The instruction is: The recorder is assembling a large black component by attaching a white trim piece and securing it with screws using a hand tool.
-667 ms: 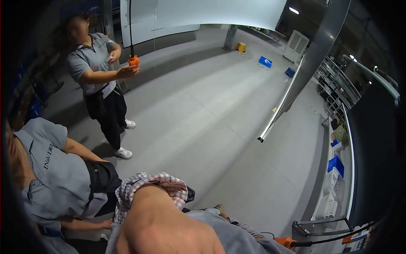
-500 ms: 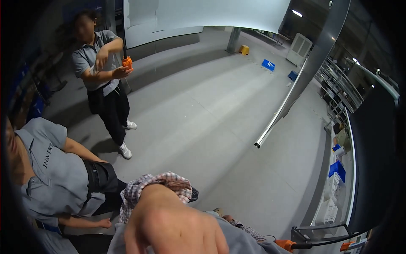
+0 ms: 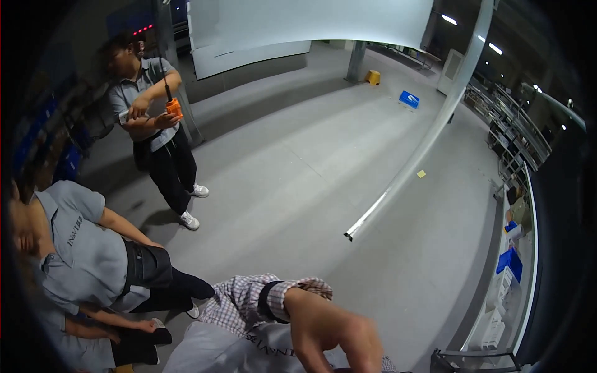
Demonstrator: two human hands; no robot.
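Neither of my hands shows in the head view. A bare forearm (image 3: 323, 329) with a rolled-up plaid sleeve (image 3: 249, 298) fills the bottom centre, bent over a pale grey garment (image 3: 242, 354). Its hand is cut off by the lower edge, and I cannot tell whose arm it is. At the back left a person (image 3: 152, 124) stands holding an orange hand controller (image 3: 173, 107) on a dark cable in both hands. On the left another person in a grey shirt (image 3: 81, 248) crouches with a hand (image 3: 146, 324) down near the floor.
A long shiny metal beam (image 3: 429, 133) slants across the grey floor (image 3: 298, 174) from top right to centre. A blue crate (image 3: 408, 98) and a yellow stool (image 3: 372, 76) sit far back. Shelves (image 3: 513, 140) and blue bins (image 3: 509, 261) line the right side.
The standing person has turned and brought the orange controller in front of the chest. The bare forearm at the bottom has shifted right and lower in the view.
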